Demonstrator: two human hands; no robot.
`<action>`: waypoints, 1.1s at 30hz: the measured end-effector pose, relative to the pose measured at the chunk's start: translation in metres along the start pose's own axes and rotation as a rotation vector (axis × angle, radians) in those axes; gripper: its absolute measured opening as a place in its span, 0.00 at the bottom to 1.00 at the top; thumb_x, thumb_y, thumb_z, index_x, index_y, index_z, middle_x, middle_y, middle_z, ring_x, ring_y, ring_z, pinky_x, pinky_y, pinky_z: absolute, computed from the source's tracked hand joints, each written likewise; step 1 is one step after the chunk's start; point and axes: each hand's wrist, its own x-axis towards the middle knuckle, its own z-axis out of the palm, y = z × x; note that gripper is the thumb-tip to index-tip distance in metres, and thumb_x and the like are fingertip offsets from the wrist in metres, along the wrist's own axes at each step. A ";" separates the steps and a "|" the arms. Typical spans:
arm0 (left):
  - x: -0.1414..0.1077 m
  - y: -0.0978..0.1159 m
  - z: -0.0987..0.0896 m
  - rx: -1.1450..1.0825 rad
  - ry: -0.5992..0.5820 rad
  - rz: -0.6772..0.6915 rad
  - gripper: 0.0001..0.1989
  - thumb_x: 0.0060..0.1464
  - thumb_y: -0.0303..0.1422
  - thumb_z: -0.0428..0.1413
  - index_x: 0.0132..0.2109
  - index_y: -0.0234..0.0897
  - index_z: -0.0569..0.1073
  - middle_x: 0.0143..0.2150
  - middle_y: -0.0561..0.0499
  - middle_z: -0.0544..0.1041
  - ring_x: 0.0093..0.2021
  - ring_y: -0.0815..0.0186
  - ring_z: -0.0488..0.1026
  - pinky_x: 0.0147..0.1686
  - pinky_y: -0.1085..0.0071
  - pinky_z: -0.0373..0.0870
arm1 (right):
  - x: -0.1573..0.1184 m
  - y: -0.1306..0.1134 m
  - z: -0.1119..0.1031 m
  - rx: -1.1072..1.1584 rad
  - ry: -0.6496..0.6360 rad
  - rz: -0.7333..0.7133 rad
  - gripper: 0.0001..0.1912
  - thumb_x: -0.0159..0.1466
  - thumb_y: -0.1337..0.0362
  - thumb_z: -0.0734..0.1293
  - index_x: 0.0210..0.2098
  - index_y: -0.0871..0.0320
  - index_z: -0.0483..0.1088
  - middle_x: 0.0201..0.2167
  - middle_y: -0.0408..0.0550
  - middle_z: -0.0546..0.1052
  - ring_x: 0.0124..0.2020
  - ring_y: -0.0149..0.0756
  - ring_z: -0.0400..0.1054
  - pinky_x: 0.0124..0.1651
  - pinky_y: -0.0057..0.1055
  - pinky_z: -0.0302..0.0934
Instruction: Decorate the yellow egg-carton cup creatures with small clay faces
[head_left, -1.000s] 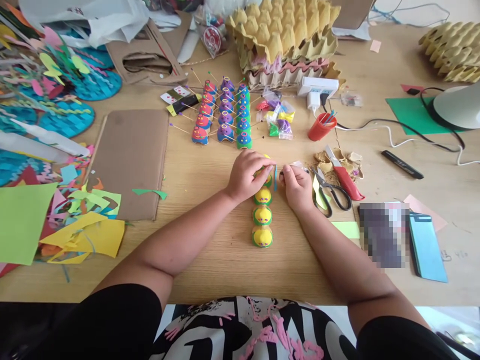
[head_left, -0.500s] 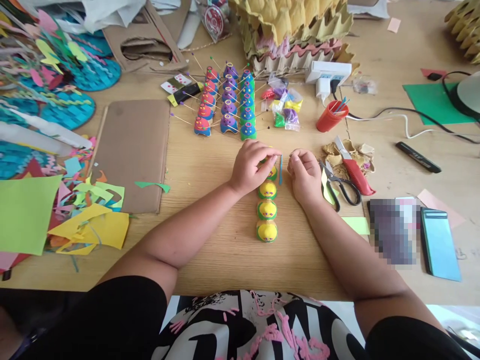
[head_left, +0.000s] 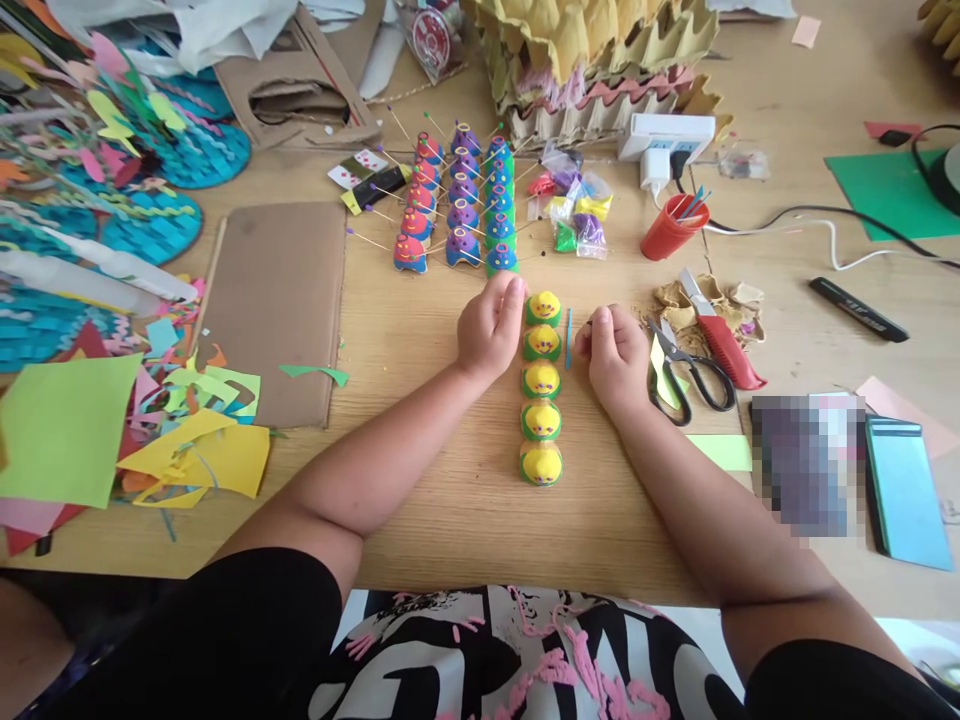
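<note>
A column of yellow and green egg-carton cups (head_left: 541, 380) with small painted faces lies in front of me. Just left of its far end, my left hand (head_left: 491, 325) is closed, thumb pressed against the curled fingers; whatever it may hold is hidden. On the other side my right hand (head_left: 616, 358) is pinched shut, with a tiny dark bit at the fingertips too small to name. Between that hand and the cups lies a thin blue stick (head_left: 568, 338). Beyond my left hand stand rows of red, purple and blue-green egg-carton caterpillars (head_left: 463, 215) with thin stick antennae.
Scissors (head_left: 694, 370) and a red-handled cutter knife (head_left: 720, 335) lie right of my right hand. Behind them stands a red cup (head_left: 673, 228) of sticks. Small clay bags (head_left: 589, 232), a power strip (head_left: 667, 135), a cardboard sheet (head_left: 274, 310) and paper scraps (head_left: 202, 455) surround the work.
My left hand has drawn back leftward from over the cups and curled closed, uncovering the far cups. My right hand stays pinched beside the blue stick. The view has shifted slightly.
</note>
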 end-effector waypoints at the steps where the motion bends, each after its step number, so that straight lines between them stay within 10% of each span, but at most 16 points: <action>1: -0.001 0.001 0.001 -0.012 0.019 -0.031 0.30 0.75 0.54 0.34 0.50 0.44 0.75 0.31 0.52 0.76 0.37 0.62 0.80 0.43 0.63 0.75 | -0.001 -0.001 0.000 -0.025 -0.018 -0.008 0.32 0.71 0.33 0.60 0.25 0.52 0.64 0.20 0.41 0.70 0.24 0.32 0.62 0.34 0.35 0.60; 23: -0.002 0.009 0.003 -0.091 0.007 -0.094 0.24 0.75 0.52 0.42 0.48 0.41 0.73 0.32 0.53 0.78 0.32 0.67 0.78 0.37 0.69 0.73 | 0.008 0.015 0.003 0.045 0.022 0.007 0.23 0.63 0.40 0.75 0.37 0.52 0.70 0.33 0.42 0.75 0.32 0.32 0.66 0.34 0.33 0.60; 33: 0.003 0.016 0.000 0.066 -0.111 0.343 0.14 0.70 0.43 0.57 0.54 0.42 0.80 0.46 0.46 0.82 0.50 0.59 0.76 0.57 0.57 0.70 | 0.004 -0.004 -0.003 -0.033 -0.016 -0.027 0.32 0.68 0.32 0.64 0.27 0.54 0.72 0.22 0.41 0.68 0.27 0.32 0.60 0.34 0.33 0.57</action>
